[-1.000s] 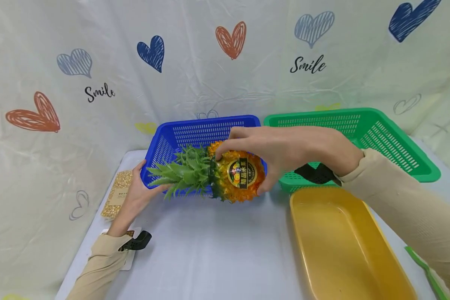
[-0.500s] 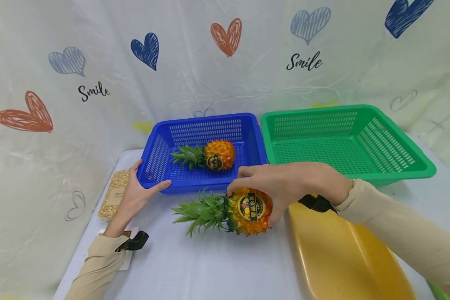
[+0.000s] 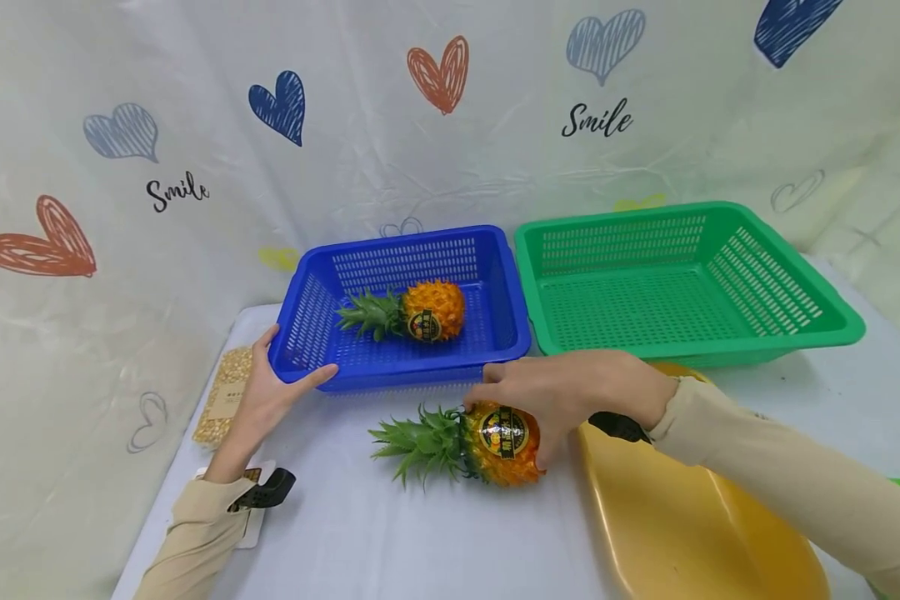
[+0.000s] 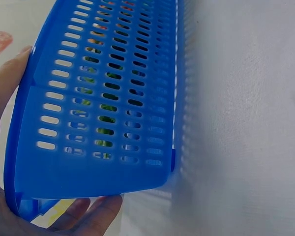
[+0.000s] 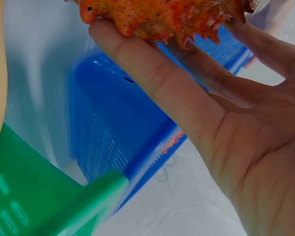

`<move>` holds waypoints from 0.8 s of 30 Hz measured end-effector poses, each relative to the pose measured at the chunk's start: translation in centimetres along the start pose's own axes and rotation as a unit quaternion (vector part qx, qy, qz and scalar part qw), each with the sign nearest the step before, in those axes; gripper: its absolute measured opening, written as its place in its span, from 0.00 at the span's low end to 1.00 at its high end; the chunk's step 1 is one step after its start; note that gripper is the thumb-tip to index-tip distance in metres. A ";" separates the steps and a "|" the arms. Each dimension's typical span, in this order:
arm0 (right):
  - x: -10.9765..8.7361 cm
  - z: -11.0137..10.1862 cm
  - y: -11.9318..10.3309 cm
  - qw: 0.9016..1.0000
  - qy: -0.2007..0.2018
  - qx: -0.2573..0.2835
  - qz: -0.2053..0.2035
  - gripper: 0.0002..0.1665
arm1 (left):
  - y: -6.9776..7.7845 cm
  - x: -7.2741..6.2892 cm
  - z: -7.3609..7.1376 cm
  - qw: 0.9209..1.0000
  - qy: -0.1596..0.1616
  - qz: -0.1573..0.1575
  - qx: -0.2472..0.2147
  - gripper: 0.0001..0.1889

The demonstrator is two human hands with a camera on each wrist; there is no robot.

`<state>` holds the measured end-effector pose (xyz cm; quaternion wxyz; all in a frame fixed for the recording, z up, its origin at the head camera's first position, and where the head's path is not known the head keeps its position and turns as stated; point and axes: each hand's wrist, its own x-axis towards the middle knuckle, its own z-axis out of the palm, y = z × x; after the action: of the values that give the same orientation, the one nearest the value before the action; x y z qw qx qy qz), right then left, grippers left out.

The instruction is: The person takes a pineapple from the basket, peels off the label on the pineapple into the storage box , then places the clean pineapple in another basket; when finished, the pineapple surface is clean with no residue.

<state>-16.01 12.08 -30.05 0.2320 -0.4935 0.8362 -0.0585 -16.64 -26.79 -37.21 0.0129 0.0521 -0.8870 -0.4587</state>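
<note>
My right hand [image 3: 570, 387] holds a small orange pineapple [image 3: 506, 458] with a black round label, low over the white table in front of the blue basket. Its green leafy crown points left. Thumb and fingers sit around the fruit's body, and the right wrist view shows fingertips against its spiky orange skin [image 5: 152, 17]. My left hand [image 3: 270, 396] grips the near left corner of the blue plastic basket [image 3: 412, 367], thumb along the front rim. Inside that basket a second pineapple [image 3: 437, 304] lies on its side, crown to the left.
Right of the blue basket stands a green basket [image 3: 780, 342]. A yellow tray [image 3: 645, 508] lies in front of it, partly under my right forearm. At the left edge are a bag of pale yellow kernels [image 3: 225, 408] and a white packet [image 3: 253, 525] by my left wrist.
My right hand has brought the pineapple from over the blue basket's front rim down and toward me, uncovering the pineapple inside. The left hand has stayed at the basket's corner.
</note>
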 end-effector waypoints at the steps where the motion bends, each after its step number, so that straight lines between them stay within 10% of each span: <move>1: 0.1 0.1 0.0 1.000 -0.002 -0.005 0.004 0.52 | 0.0 0.0 0.0 1.000 0.001 0.000 0.000 0.65; 24: 0.5 0.4 0.1 1.000 0.019 -0.016 0.011 0.56 | -0.2 0.0 -0.1 1.000 0.001 0.003 0.002 0.65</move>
<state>-16.09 11.73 -30.65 0.2084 -0.4866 0.8468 -0.0519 -16.59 -26.99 -37.30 0.0147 0.0502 -0.8881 -0.4567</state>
